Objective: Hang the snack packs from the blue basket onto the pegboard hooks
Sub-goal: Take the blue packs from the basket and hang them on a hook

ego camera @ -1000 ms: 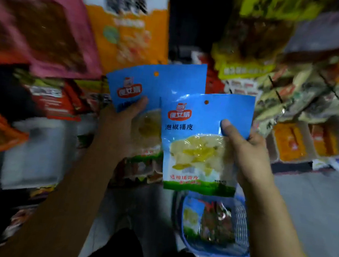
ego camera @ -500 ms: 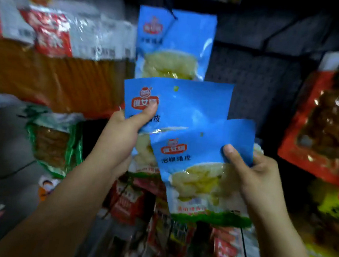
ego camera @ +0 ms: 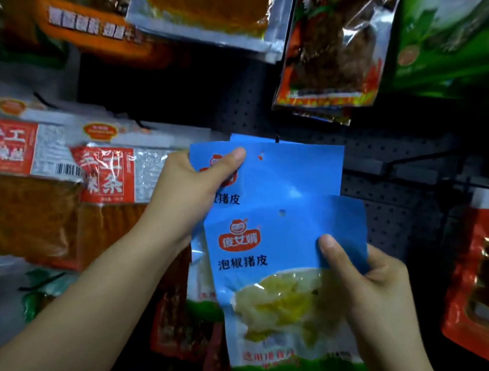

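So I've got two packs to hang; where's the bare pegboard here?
Bare pegboard lies right of the two blue packs, under an empty hook, bordered by the red pack. Another dark gap sits above the left hand. The left side is crowded with orange strip packs.

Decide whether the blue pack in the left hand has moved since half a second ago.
Yes. The upper blue pack in the left hand has risen, now covering the hanging blue pack.

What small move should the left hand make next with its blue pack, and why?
Probably raise the upper blue pack held by the left hand slightly, so its punched hole meets the hook tip just above its top edge.
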